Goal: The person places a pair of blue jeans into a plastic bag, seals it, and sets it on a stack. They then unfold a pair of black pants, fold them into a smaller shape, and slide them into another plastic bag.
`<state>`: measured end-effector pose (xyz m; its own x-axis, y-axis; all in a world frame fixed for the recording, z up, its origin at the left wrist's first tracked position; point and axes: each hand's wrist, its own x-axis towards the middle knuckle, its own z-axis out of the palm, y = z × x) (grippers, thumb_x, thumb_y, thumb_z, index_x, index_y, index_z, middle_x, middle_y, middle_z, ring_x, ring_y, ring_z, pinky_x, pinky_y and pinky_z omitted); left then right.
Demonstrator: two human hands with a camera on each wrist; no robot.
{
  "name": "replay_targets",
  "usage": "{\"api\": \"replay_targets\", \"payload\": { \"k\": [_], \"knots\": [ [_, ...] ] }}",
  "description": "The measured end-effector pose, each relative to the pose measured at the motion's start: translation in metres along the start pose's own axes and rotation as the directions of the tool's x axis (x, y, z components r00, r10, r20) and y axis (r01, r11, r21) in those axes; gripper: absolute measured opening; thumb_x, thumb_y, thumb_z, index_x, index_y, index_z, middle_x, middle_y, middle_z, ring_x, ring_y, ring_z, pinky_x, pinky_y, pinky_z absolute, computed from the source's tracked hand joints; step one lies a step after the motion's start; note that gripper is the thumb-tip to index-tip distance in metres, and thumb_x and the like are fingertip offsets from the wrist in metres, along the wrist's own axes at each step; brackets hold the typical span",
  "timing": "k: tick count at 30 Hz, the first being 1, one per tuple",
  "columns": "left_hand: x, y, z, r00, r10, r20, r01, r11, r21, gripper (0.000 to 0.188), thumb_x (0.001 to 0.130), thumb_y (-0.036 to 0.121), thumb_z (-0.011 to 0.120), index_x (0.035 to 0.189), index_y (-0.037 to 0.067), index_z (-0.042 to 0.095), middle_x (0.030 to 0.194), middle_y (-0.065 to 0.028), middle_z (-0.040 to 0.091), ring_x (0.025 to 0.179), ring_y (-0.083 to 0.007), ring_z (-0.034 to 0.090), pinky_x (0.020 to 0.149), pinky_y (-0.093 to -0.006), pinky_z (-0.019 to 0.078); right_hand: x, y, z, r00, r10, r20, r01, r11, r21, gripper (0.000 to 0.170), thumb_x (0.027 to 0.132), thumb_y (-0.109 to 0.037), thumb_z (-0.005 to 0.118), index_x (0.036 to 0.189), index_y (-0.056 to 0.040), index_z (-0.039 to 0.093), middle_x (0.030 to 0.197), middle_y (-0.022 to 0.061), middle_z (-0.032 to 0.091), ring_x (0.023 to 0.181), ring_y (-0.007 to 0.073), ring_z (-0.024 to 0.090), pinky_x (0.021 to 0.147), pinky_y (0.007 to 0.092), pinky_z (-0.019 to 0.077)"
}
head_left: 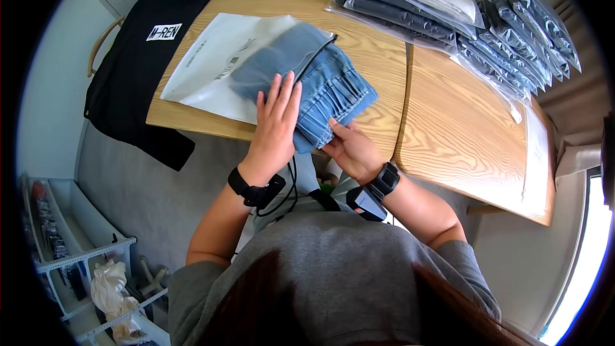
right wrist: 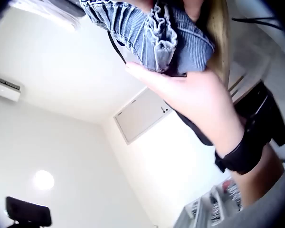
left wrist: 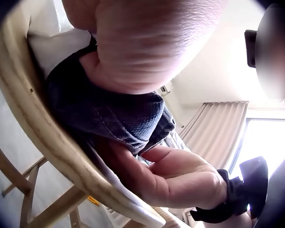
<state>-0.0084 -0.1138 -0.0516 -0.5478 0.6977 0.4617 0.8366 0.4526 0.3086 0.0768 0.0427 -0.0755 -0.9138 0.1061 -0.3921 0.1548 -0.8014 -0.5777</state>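
A folded pair of light-blue jeans (head_left: 336, 90) with a gathered waistband lies partly inside a frosted white zip bag (head_left: 208, 80). The bag's mouth crosses the denim, so the far part shows through the plastic. My left hand (head_left: 275, 125) rests with straight fingers on the bag's mouth and the left side of the jeans. At the near right corner my right hand (head_left: 355, 152) grips the waistband, thumb on top and fingers underneath. In the left wrist view the right hand (left wrist: 180, 178) appears below the dark-looking denim (left wrist: 118, 118). The right wrist view shows the left hand (right wrist: 194, 97) against the denim's edge.
A black garment (head_left: 128, 57) with a white label hangs over the table's left end. Stacks of bagged clothes (head_left: 410, 9) and bagged jeans (head_left: 522, 32) stand at the back right. A seam divides the wooden tables (head_left: 461, 122). A flat plastic bag (head_left: 537, 160) lies at the right edge.
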Motion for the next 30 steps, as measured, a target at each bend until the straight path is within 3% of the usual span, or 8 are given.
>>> {"api": "replay_targets", "payload": {
  "k": [3, 5, 10, 15, 18, 23, 25, 30],
  "knots": [
    [-0.004, -0.009, -0.003, 1.0, -0.031, -0.004, 0.031, 0.999, -0.019, 0.074, 0.07, -0.015, 0.048, 0.141, -0.001, 0.03, 0.151, -0.0161, 0.022, 0.14, -0.0362, 0.02, 0.108, -0.0591, 0.0179, -0.006, -0.02, 0.008, 0.999, 0.046, -0.004, -0.046, 0.995, -0.09, 0.024, 0.095, -0.02, 0.055, 0.113, -0.0045, 0.054, 0.108, 0.0079, 0.062, 0.097, 0.0197, 0.061, 0.088, 0.0364, 0.0503],
    [-0.009, -0.012, -0.006, 0.999, -0.041, 0.001, 0.041, 0.999, -0.005, 0.074, 0.071, -0.015, 0.047, 0.141, -0.001, 0.03, 0.151, -0.0157, 0.023, 0.14, -0.0363, 0.02, 0.108, -0.0594, 0.0176, -0.007, -0.062, -0.001, 0.912, 0.401, -0.09, -0.375, 0.723, -0.58, 0.033, 0.092, -0.03, 0.06, 0.103, 0.0006, 0.059, 0.094, 0.0091, 0.065, 0.085, 0.0196, 0.063, 0.08, 0.0328, 0.0529],
    [-0.016, -0.013, -0.005, 0.998, -0.049, -0.037, 0.049, 0.999, 0.0, 0.071, 0.072, -0.015, 0.045, 0.14, -0.001, 0.033, 0.151, -0.016, 0.025, 0.14, -0.0359, 0.022, 0.107, -0.06, 0.018, 0.024, -0.117, -0.004, 0.983, -0.164, 0.08, 0.126, 0.295, -0.947, 0.054, 0.088, -0.048, 0.059, 0.112, 0.0001, 0.059, 0.101, 0.0096, 0.062, 0.093, 0.0146, 0.055, 0.081, 0.027, 0.043],
    [-0.016, -0.015, -0.008, 0.998, -0.061, -0.025, 0.061, 0.998, 0.009, 0.072, 0.071, -0.015, 0.045, 0.14, -0.001, 0.033, 0.151, -0.0162, 0.025, 0.14, -0.0363, 0.022, 0.107, -0.06, 0.0179, 0.022, -0.121, 0.021, 0.995, -0.088, 0.044, 0.073, 0.35, -0.934, 0.067, 0.084, -0.057, 0.053, 0.129, -0.0069, 0.051, 0.124, 0.0072, 0.054, 0.115, 0.0185, 0.044, 0.098, 0.0333, 0.0312],
    [-0.019, -0.016, -0.013, 0.997, -0.078, 0.012, 0.078, 0.996, -0.035, 0.078, 0.067, -0.014, 0.04, 0.143, 0.001, 0.03, 0.152, -0.0157, 0.023, 0.141, -0.0357, 0.017, 0.111, -0.0565, 0.0107, 0.029, -0.116, 0.005, 0.931, -0.364, -0.033, 0.234, 0.663, -0.711, 0.063, 0.083, -0.054, 0.056, 0.129, -0.0097, 0.052, 0.124, 0.007, 0.054, 0.116, 0.0185, 0.045, 0.1, 0.0361, 0.0275],
    [-0.02, -0.019, -0.007, 0.998, -0.061, -0.028, 0.06, 0.997, -0.052, 0.075, 0.069, -0.014, 0.042, 0.142, 0.001, 0.032, 0.151, -0.0155, 0.024, 0.14, -0.0357, 0.02, 0.109, -0.0582, 0.0146, 0.02, -0.097, 0.015, 0.977, -0.167, -0.13, -0.012, 0.571, -0.821, 0.076, 0.079, -0.052, 0.065, 0.121, 0.0088, 0.052, 0.121, 0.0194, 0.055, 0.114, 0.0233, 0.049, 0.098, 0.0351, 0.0355],
    [-0.019, -0.02, -0.004, 0.998, -0.044, -0.054, 0.042, 0.998, -0.044, 0.072, 0.071, -0.014, 0.044, 0.14, 0.001, 0.034, 0.15, -0.0155, 0.026, 0.139, -0.0359, 0.023, 0.107, -0.0602, 0.0182, 0.016, -0.099, 0.024, 1.0, 0.018, -0.022, -0.027, 0.334, -0.942, 0.078, 0.076, -0.048, 0.071, 0.12, 0.0138, 0.05, 0.118, 0.0195, 0.058, 0.108, 0.0247, 0.054, 0.095, 0.0332, 0.0393],
    [-0.02, -0.032, -0.01, 0.997, -0.063, -0.048, 0.063, 0.998, 0.005, 0.069, 0.073, -0.014, 0.045, 0.14, 0.002, 0.035, 0.15, -0.0128, 0.027, 0.139, -0.0354, 0.022, 0.106, -0.0603, 0.0187, 0.034, -0.09, 0.008, 0.994, 0.065, 0.089, 0.039, 0.552, -0.833, 0.061, 0.078, -0.023, 0.075, 0.125, 0.0059, 0.05, 0.115, 0.0131, 0.06, 0.102, 0.0226, 0.058, 0.093, 0.0316, 0.0424]
  ]
}}
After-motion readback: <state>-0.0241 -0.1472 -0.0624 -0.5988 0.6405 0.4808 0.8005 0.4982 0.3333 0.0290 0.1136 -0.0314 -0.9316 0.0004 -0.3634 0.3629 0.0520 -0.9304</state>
